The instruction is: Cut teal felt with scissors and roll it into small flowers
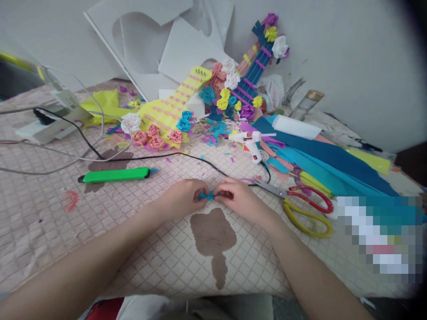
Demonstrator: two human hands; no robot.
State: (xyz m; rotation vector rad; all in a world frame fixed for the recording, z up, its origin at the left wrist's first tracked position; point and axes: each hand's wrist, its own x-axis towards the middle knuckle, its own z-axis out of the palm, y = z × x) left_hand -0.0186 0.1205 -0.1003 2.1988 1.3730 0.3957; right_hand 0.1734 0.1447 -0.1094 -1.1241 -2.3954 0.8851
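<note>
1. Two hands meet over the middle of a pink quilted mat (100, 231). The left hand (185, 198) and the right hand (238, 200) have their fingertips pressed together on a small blue paper piece (207, 195).
2. The blue paper piece sits between the two hands, pinched from both sides. It is held just above the mat, over a brown patch (211, 235) in the fabric. Most of it is hidden by the fingers, so its shape cannot be told.
3. Red and yellow scissors (308, 206) lie just to the right of the right hand, with the blades pointing towards it.
4. A green utility knife (115, 175) lies on the mat to the left, well apart from the left hand.
5. A black cord (187, 155) runs across the mat beyond the hands to a white glue gun (251, 142).
6. Long blue paper sheets (333, 164) spread out on the right, with a white roll (295, 126) resting on them.
7. Behind, a yellow paper guitar (173, 111) lies flat with pink and blue paper flowers at its base. A blue paper guitar (250, 80), with flowers in many colours, leans against the wall.
8. White foam boards (160, 49) with cut-out shapes lean on the wall behind the guitars.
9. A white power strip (50, 126) with plugged cables sits at the far left.
</note>
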